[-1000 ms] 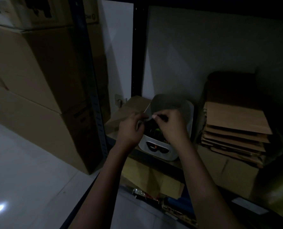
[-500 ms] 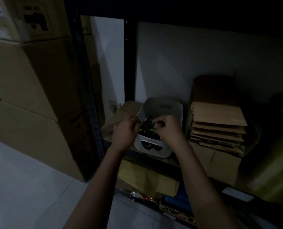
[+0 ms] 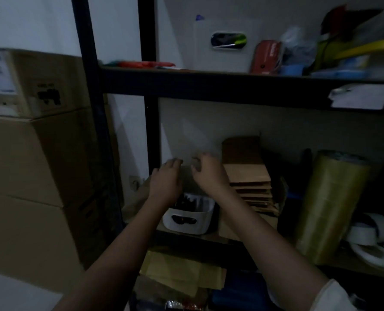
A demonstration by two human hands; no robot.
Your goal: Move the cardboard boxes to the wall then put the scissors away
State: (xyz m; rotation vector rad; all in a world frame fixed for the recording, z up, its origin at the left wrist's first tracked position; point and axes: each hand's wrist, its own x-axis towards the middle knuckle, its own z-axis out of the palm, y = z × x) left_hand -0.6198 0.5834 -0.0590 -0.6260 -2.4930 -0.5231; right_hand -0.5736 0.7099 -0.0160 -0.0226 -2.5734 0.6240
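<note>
Item: scissors stowage. Boxes (image 3: 29, 164) are standing stacked by the wall. The bin (image 3: 187, 223) is sitting on the shelf (image 3: 211, 237), with dark shapes inside it, possibly the scissors (image 3: 186, 202). Left hand (image 3: 166, 182) is hovering slack and empty. Right hand (image 3: 209, 173) is curling, and I cannot tell whether it holds anything. Handling: be lifting both straight up, clearing the rim.
</note>
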